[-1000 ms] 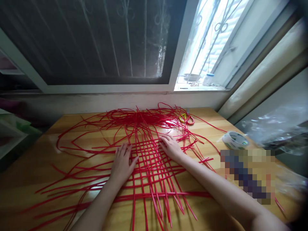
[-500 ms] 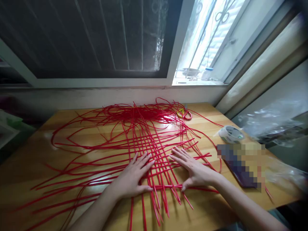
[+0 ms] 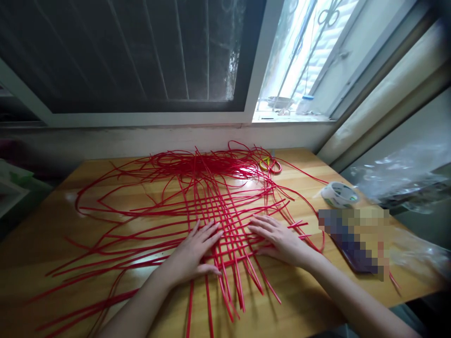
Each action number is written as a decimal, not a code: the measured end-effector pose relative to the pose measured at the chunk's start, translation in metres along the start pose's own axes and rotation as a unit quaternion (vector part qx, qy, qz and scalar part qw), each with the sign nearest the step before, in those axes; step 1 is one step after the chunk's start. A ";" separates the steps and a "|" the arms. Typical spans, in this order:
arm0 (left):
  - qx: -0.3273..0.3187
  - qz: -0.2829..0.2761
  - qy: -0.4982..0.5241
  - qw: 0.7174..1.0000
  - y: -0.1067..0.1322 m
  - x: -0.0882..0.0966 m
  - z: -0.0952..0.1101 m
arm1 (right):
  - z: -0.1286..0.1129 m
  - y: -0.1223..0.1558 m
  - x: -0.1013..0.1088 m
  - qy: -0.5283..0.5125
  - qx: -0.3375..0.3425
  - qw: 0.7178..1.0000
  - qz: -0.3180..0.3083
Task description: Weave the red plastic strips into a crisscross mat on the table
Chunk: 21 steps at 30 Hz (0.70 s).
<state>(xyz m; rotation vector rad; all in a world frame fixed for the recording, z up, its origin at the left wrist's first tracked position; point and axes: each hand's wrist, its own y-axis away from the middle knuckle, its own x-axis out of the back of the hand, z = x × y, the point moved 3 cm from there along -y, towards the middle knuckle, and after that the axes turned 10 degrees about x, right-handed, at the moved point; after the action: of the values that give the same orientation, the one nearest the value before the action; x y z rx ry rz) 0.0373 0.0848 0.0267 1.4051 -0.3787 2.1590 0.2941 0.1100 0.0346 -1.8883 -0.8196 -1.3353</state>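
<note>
Thin red cords cross over and under one another in a loose woven grid point(image 3: 230, 230) on the wooden table. My left hand point(image 3: 192, 253) lies on the grid's left side, fingers spread forward and thumb pointing right across the cords. At the right side, my right hand point(image 3: 282, 241) rests with its fingers stretched over the crosswise cords and its thumb drawn in beneath. Loose cord ends run out toward me and far to the left. Beyond the grid lies a tangled heap of red cord point(image 3: 211, 165). What lies under my palms is hidden.
Scissors point(image 3: 270, 165) with yellow and red handles lie beside the heap. A roll of clear tape point(image 3: 340, 195) and a dark, blurred-out flat object point(image 3: 355, 253) are at the right. Clear plastic wrapping point(image 3: 405, 188) hangs past the right edge. A window point(image 3: 158, 61) stands behind the table point(image 3: 299, 300).
My right thumb has moved away from me, in toward its fingers. The nearest crosswise cord has shifted up against the grid. My left hand has hardly moved.
</note>
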 end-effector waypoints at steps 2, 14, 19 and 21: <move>0.005 0.009 0.005 1.000 0.000 0.001 -0.001 | -0.010 0.001 0.000 0.005 0.004 1.000 0.007; 0.025 -0.019 0.000 1.000 0.000 -0.005 -0.012 | -0.021 0.009 -0.008 -0.110 -0.030 0.993 -0.037; 0.026 -0.021 0.013 0.999 0.000 -0.007 -0.014 | -0.015 0.003 -0.004 -0.151 -0.031 0.987 -0.041; 0.024 -0.018 0.016 0.999 0.000 -0.007 -0.014 | -0.015 0.000 -0.004 -0.128 -0.027 0.991 -0.024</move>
<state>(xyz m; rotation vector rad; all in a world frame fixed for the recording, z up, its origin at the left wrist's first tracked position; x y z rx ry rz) 0.0290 0.0901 0.0145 1.3917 -0.2885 2.1711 0.2857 0.0975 0.0347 -2.1237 -0.9691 -1.1672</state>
